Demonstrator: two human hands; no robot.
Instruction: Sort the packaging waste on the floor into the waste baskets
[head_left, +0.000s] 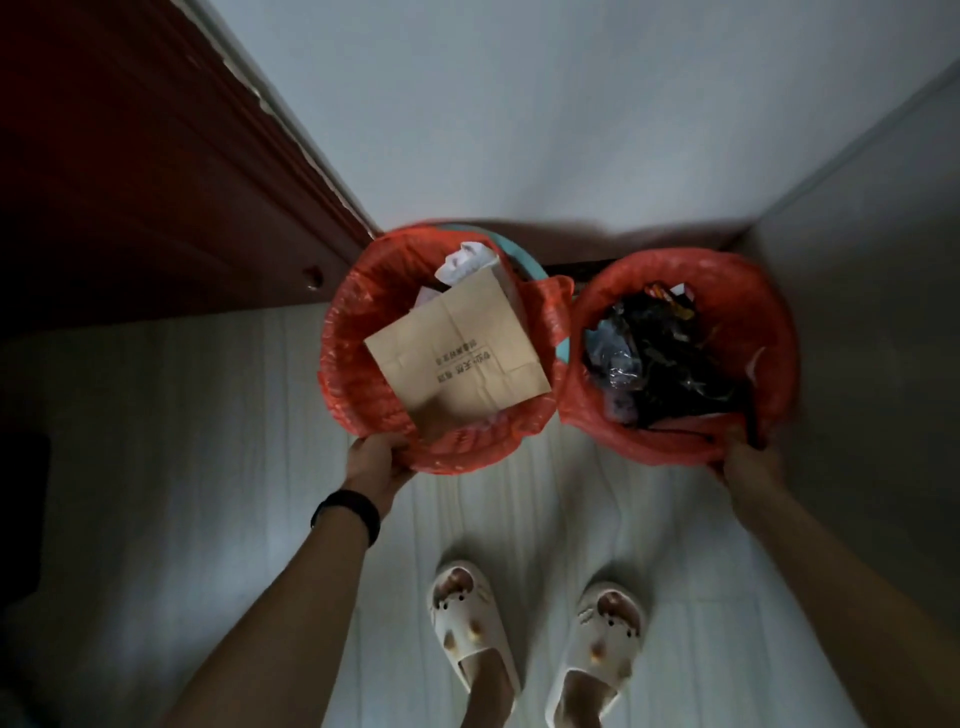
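Two waste baskets lined with red plastic bags stand side by side against the wall. The left basket (358, 364) holds a brown paper bag (457, 353) and some white crumpled paper (465, 262). Dark plastic wrappers and clear film (654, 358) fill the right basket (769, 332). My left hand (376, 465) grips the near rim of the left basket. At the right basket's near rim, my right hand (748, 457) grips the edge, its fingers partly hidden in the red liner.
A dark red wooden door (145, 171) stands at the left. A white wall (519, 114) is behind the baskets and a grey wall (872, 312) closes the right side. My feet in white slippers (535, 634) stand on pale floor.
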